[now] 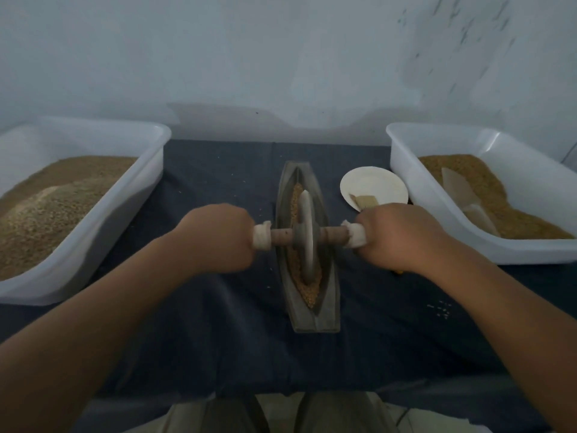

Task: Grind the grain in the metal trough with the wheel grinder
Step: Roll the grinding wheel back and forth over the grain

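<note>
Both hands, left hand (218, 237) and right hand (396, 237), wrap tight around the wheel grinder (306, 235) handles. It sits in the grain (307, 289) in the metal trough (307, 245), middle of the table. Grinding is underway; I think next comes a firm roll toward 12 o'clock.

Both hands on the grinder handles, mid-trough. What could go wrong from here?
1. Grain lies high in the metal trough; the wheel grinder could push more over the rim, as strays on the cloth suggest.
2. The narrow trough sits on cloth; uneven pressure from left hand or right hand might tip it.
</note>
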The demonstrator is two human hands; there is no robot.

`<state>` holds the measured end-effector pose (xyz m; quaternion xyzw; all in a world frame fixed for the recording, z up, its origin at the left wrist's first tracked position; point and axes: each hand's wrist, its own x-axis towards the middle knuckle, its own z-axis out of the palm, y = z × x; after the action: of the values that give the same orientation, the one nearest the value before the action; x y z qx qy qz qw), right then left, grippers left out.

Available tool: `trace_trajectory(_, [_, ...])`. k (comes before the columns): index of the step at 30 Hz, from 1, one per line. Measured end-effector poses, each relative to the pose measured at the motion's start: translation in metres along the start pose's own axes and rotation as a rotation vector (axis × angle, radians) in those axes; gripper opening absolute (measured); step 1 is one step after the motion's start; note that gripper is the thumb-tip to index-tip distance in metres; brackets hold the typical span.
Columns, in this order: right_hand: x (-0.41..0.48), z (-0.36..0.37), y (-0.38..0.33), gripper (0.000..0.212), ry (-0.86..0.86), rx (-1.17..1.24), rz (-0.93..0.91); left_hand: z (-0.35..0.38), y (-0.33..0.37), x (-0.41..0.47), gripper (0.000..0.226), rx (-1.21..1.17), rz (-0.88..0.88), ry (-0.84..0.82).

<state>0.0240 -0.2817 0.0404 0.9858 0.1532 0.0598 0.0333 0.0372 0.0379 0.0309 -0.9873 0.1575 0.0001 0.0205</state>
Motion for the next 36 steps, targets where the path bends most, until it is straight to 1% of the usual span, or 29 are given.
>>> trace_trajectory(2, [0.011, 0.002, 0.002, 0.038, -0.079, 0.0, 0.05, 0.001, 0.001, 0.004, 0.022, -0.002, -0.033, 0.03])
trace_trajectory(6, [0.075, 0.008, 0.0, 0.035, -0.06, -0.046, 0.205, -0.017, 0.007, 0.053, 0.029, 0.027, -0.1, 0.111])
trace_trajectory(8, [0.099, 0.006, 0.002, 0.031, -0.052, -0.045, 0.232, -0.03, 0.006, 0.076, 0.032, 0.047, -0.129, 0.124])
trace_trajectory(10, [0.106, 0.006, 0.003, 0.025, -0.054, -0.044, 0.234, -0.036, 0.007, 0.083, 0.032, 0.05, -0.119, 0.103])
trace_trajectory(12, [0.098, 0.004, 0.003, 0.026, -0.081, -0.055, 0.22, -0.038, 0.01, 0.072, 0.029, 0.038, -0.091, 0.046])
trace_trajectory(13, [0.087, 0.003, 0.003, 0.027, -0.126, -0.045, 0.207, -0.037, 0.011, 0.062, 0.026, 0.035, -0.068, 0.005])
trace_trajectory(15, [0.056, 0.005, 0.004, 0.024, -0.271, 0.006, 0.152, -0.034, 0.011, 0.037, 0.023, 0.051, 0.003, -0.084])
trace_trajectory(16, [0.037, 0.006, 0.005, 0.024, -0.317, 0.039, 0.122, -0.031, 0.011, 0.025, 0.022, 0.067, 0.048, -0.108])
trace_trajectory(17, [0.017, 0.007, 0.005, 0.027, -0.328, 0.069, 0.105, -0.029, 0.01, 0.016, 0.022, 0.081, 0.085, -0.107])
trace_trajectory(19, [-0.003, 0.01, 0.005, 0.037, -0.264, 0.1, 0.094, -0.025, 0.009, 0.011, 0.023, 0.103, 0.113, -0.078])
trace_trajectory(20, [-0.001, 0.012, 0.004, 0.037, -0.237, 0.096, 0.095, -0.026, 0.008, 0.017, 0.024, 0.1, 0.111, -0.083])
trace_trajectory(23, [0.04, 0.011, 0.0, 0.036, -0.125, 0.026, 0.132, -0.034, 0.005, 0.052, 0.027, 0.036, 0.042, -0.108])
trace_trajectory(25, [0.074, 0.008, 0.001, 0.041, -0.005, -0.02, 0.174, -0.036, 0.0, 0.074, 0.031, 0.001, -0.018, -0.065])
trace_trajectory(26, [0.087, 0.006, 0.002, 0.04, 0.031, -0.049, 0.178, -0.034, -0.002, 0.08, 0.031, -0.01, -0.041, -0.046])
trace_trajectory(27, [0.096, 0.004, 0.001, 0.037, 0.04, -0.078, 0.172, -0.032, -0.003, 0.083, 0.031, -0.028, -0.052, -0.045])
trace_trajectory(29, [0.098, -0.001, -0.001, 0.033, 0.018, -0.099, 0.155, -0.028, -0.005, 0.079, 0.027, -0.086, -0.035, -0.115])
trace_trajectory(32, [0.063, -0.003, -0.003, 0.038, -0.008, -0.045, 0.103, -0.024, -0.005, 0.049, 0.026, -0.161, 0.042, -0.275])
trace_trajectory(33, [0.046, 0.0, -0.002, 0.037, -0.038, -0.021, 0.07, -0.02, -0.006, 0.036, 0.026, -0.173, 0.064, -0.299])
trace_trajectory(34, [0.027, 0.002, 0.0, 0.034, -0.074, -0.004, 0.04, -0.016, -0.006, 0.024, 0.026, -0.172, 0.078, -0.298])
trace_trajectory(36, [0.005, 0.005, 0.002, 0.034, -0.099, -0.001, 0.012, -0.009, -0.005, 0.008, 0.026, -0.124, 0.084, -0.23])
